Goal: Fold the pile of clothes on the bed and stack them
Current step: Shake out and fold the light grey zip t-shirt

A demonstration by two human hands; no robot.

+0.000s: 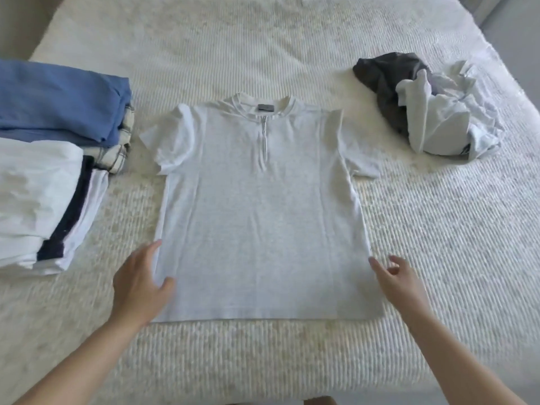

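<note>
Left hand (140,285) fingers straight and loosely together, thumb splayed onto the cloth, lying flat on the shirt's side seam at 7 o'clock. Right hand (400,285) fingers spread and slightly bent, tips just at the opposite seam at 4 o'clock; contact unclear because of blur, nothing pinched.

Grey zip-neck T-shirt (263,217) lies flat, face up, centre of the bed (292,54), collar toward 12, hem toward 6, both sleeves out.

Folded stack (41,200) of white and navy pieces at 9 o'clock, blue folded item (58,95) behind it at 10. Unfolded heap (429,106), dark and white garments, at 2 o'clock.

Risks, as judgement:
- Neither hand grips fabric yet; a fold started from flat palms likely drags the thin jersey and bunches it instead of creasing.
- Ribbed bedspread looks grippy; the lower layer may stick and skew the fold.
- Zip pull can catch or make a lump in the fold line.
- Left sleeve sits near the stack; a wide sweep could nudge it.
- Two side-by-side stacks already lean outward; adding more may tip them.
</note>
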